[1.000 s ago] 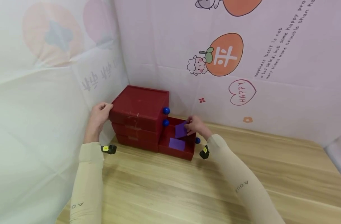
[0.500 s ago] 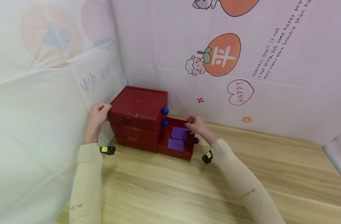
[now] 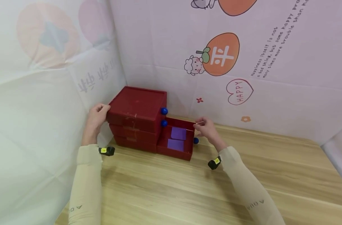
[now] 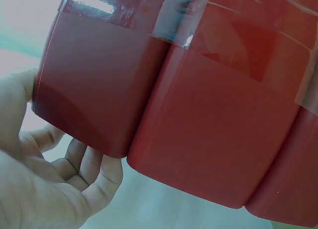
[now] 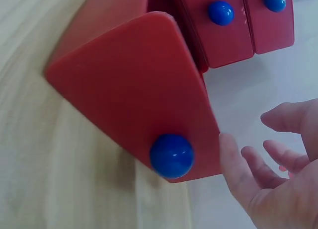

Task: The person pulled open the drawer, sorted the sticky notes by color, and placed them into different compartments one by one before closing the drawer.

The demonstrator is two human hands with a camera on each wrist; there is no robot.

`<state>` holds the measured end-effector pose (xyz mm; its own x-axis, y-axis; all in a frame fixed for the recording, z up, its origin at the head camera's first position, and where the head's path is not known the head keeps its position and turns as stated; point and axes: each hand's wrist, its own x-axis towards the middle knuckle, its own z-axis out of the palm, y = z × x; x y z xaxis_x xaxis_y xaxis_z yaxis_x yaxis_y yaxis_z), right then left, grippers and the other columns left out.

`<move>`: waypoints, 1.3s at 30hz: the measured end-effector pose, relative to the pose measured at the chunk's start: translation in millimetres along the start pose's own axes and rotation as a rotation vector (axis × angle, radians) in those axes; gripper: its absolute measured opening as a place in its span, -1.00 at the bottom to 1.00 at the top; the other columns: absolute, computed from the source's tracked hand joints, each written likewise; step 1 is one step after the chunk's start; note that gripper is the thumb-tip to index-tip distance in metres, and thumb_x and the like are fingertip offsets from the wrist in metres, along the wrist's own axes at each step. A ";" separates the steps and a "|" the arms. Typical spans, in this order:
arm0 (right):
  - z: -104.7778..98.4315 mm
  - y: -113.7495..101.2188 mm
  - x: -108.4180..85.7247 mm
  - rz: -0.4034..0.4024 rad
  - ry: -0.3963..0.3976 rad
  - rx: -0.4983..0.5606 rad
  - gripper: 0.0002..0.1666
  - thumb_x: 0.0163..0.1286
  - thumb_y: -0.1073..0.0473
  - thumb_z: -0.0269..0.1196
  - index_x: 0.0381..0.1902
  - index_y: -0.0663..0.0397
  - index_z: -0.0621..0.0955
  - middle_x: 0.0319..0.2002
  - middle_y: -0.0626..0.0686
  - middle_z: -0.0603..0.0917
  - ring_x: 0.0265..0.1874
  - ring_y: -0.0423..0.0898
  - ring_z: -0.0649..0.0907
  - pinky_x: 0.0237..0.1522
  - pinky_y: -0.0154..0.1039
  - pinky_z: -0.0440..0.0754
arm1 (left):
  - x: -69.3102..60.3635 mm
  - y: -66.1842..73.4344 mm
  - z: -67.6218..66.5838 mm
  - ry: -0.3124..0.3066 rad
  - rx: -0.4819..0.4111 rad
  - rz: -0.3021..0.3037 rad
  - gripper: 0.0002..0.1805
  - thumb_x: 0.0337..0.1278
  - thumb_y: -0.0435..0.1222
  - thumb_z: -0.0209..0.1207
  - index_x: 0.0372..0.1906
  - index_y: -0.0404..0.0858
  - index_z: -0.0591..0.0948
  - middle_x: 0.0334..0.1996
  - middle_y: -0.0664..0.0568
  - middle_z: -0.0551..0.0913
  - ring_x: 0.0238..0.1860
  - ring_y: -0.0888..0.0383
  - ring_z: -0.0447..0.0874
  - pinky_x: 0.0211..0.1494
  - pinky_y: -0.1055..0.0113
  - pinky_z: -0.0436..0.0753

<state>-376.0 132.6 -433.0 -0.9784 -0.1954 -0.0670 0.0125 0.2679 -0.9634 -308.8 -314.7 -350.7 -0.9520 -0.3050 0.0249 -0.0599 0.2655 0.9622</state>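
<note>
A red drawer cabinet (image 3: 135, 103) of stacked units stands in the corner. My left hand (image 3: 96, 118) grips its top unit at the back end; in the left wrist view the fingers (image 4: 92, 167) curl round the bottom corner. The lowest drawer (image 3: 175, 153) is pulled out to the right. Two purple paper squares, a far one (image 3: 178, 133) and a near one (image 3: 175, 145), lie flat inside it. My right hand (image 3: 207, 128) is at the drawer's front, fingers spread and holding nothing. One fingertip (image 5: 226, 139) is at the front panel's edge; whether it touches is unclear.
A blue knob (image 3: 196, 140) sticks out from the pulled drawer. Two more blue knobs, an upper one (image 3: 164, 111) and a middle one (image 3: 164, 123), mark the shut drawers. Printed cloth (image 3: 156, 47) hangs close behind and at the left. Wooden tabletop (image 3: 148, 184) extends in front.
My right hand has let go of the far purple paper square, which now lies flat in the drawer. The hand has moved right to the drawer's front. My left hand keeps its grip.
</note>
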 end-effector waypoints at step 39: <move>-0.8 52.9 -18.5 0.069 -0.107 0.115 -0.55 0.35 0.42 0.16 0.16 0.53 0.40 0.04 0.31 0.57 -0.24 -0.14 0.69 0.00 -0.05 0.69 | 0.5 0.1 0.6 0.015 -0.004 0.006 -0.75 0.36 -0.03 0.00 -0.29 -0.09 0.54 -0.34 0.21 0.47 -0.35 0.30 0.47 -0.30 0.50 0.55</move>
<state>-357.4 151.1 -482.5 -0.9469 -0.2813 -0.1558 0.1089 0.1755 -0.9784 -309.5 -314.2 -350.8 -0.9477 -0.3172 0.0346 -0.0531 0.2636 0.9632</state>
